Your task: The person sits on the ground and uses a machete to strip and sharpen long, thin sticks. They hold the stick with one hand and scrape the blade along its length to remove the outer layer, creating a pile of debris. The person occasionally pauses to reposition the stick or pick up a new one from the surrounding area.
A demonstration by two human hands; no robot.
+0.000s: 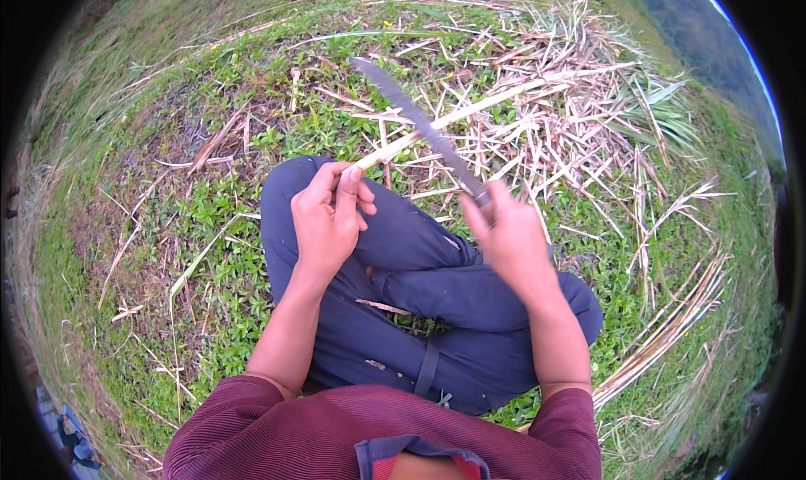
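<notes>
My left hand (327,215) pinches the near end of a long pale plant stalk (495,99) between thumb and fingers, above my left knee. From there the stalk slants away to the far right, over a heap of cut pieces. My right hand (516,241), a little blurred by motion, is closed round the handle of a long knife (411,110). Its dark, narrow blade points to the far left and crosses the stalk in the picture. Whether the edge touches the stalk I cannot tell.
A heap of dry stalk shavings (562,119) covers the grass ahead and to the right. A bundle of long stalks (672,337) lies at my right side. My crossed legs (403,287) are under my hands. Blue objects (71,434) show small at the lower left rim.
</notes>
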